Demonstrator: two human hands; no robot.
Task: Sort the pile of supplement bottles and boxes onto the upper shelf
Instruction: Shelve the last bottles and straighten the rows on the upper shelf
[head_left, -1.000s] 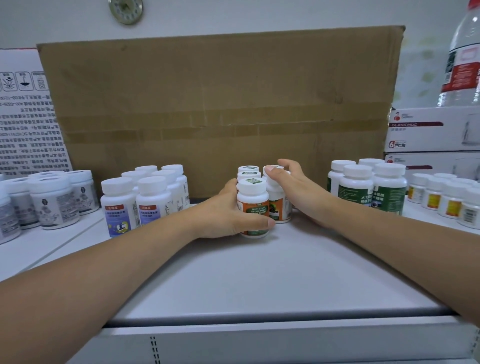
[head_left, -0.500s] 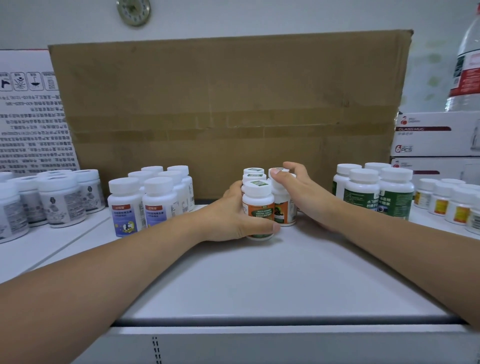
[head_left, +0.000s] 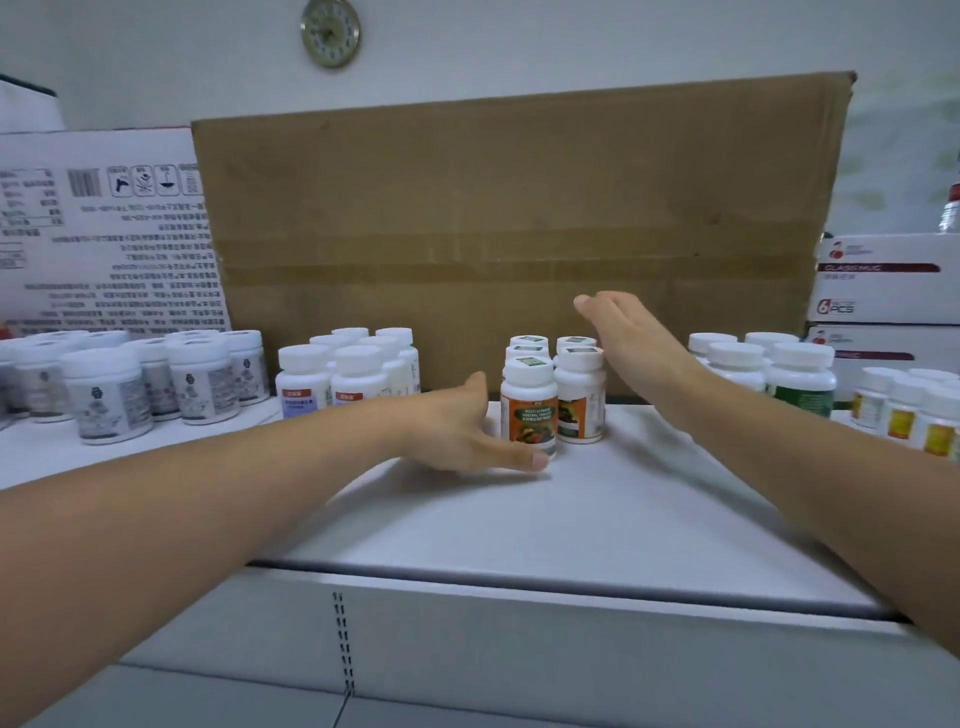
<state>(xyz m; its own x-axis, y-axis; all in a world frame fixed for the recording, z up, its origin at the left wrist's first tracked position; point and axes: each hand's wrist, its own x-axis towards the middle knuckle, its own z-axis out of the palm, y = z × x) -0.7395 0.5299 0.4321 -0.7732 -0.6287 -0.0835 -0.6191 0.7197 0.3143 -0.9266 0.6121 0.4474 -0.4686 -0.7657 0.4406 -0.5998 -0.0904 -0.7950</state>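
Observation:
Several white bottles with orange labels (head_left: 529, 410) stand in two short rows in the middle of the white upper shelf (head_left: 545, 519). My left hand (head_left: 457, 434) lies open just left of the front bottle, its thumb stretched along the shelf at the bottle's base. My right hand (head_left: 631, 332) hovers open to the right of the group and above it, fingers flat and pointing left, holding nothing. Neither hand grips a bottle.
Blue-labelled bottles (head_left: 332, 374) and grey-labelled jars (head_left: 109, 395) stand to the left, green-labelled bottles (head_left: 779, 369) and yellow-labelled ones (head_left: 914, 410) to the right. A big cardboard box (head_left: 519, 218) closes the back. White cartons (head_left: 883, 280) are stacked at the right.
Both hands have let go of the orange-labelled bottles. My left hand slid off to the left, my right hand lifted up and away to the right. The view tilted down a little.

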